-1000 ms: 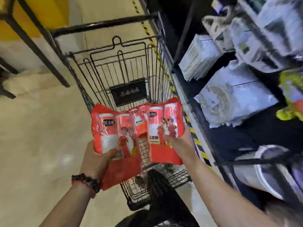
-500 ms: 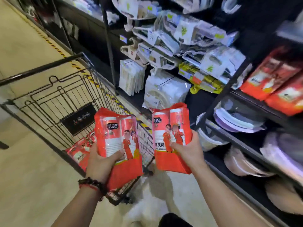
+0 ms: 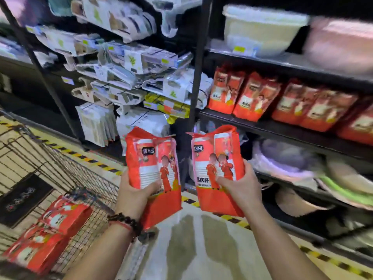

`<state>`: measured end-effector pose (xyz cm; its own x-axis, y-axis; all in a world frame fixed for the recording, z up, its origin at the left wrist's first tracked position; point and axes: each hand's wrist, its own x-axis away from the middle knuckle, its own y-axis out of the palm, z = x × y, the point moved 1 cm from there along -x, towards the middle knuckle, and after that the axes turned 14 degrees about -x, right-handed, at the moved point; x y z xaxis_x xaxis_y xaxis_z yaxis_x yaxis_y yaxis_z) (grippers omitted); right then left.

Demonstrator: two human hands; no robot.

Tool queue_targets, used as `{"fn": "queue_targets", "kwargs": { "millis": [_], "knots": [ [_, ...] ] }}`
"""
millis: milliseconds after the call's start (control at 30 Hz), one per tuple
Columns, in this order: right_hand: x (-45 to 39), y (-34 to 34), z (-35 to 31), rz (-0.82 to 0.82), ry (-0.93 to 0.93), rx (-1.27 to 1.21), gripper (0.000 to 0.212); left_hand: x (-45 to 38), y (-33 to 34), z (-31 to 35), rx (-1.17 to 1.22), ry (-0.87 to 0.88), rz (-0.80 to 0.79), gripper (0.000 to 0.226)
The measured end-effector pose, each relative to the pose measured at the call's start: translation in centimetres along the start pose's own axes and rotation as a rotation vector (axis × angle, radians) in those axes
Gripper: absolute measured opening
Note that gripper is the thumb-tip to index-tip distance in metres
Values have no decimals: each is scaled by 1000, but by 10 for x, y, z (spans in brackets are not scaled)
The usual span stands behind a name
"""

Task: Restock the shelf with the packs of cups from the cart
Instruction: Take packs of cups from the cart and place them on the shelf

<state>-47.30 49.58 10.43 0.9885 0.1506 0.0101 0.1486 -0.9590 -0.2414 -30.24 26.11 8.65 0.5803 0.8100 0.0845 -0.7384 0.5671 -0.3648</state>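
Left hand (image 3: 134, 196) wrapped round one pack of cups (image 3: 151, 174), right hand (image 3: 239, 187) round another (image 3: 217, 168), both short of the shelf (image 3: 282, 128) at two o'clock. Risk: slick packs slipping, or toppling the shelved row (image 3: 262, 98) when pushed in. More in cart (image 3: 50, 168) at eight o'clock.

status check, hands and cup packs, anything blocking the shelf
Left hand and right hand each grip one red cup pack. More in cart. Shelf row unobstructed.

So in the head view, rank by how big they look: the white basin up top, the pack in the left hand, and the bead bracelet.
1. White basin, though it sits farther away and is blurred, so its lead over the pack is unsure.
2. Pack in the left hand, nearer the camera.
3. Bead bracelet, plainly smallest.
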Motion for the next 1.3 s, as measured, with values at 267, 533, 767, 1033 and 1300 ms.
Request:
{"fn": "queue_targets", "kwargs": {
  "millis": [267,533,767,1033,1300],
  "knots": [
    [-17,-160,30,225,15,3,79,52,143,70,1,120,-171,61],
    [-27,-276,57,383,74,-84,78,93,256,107,20,212,-344,62],
    [-57,-323,73,434,116,-173,71,80,324,136,48,232,-424,62],
    [-137,-364,95,483,92,-262,64,14,418,167,89,277,-525,64],
    [-262,-371,95,452,52,-308,42,-89,511,214,105,319,-618,76]
  ]
}}
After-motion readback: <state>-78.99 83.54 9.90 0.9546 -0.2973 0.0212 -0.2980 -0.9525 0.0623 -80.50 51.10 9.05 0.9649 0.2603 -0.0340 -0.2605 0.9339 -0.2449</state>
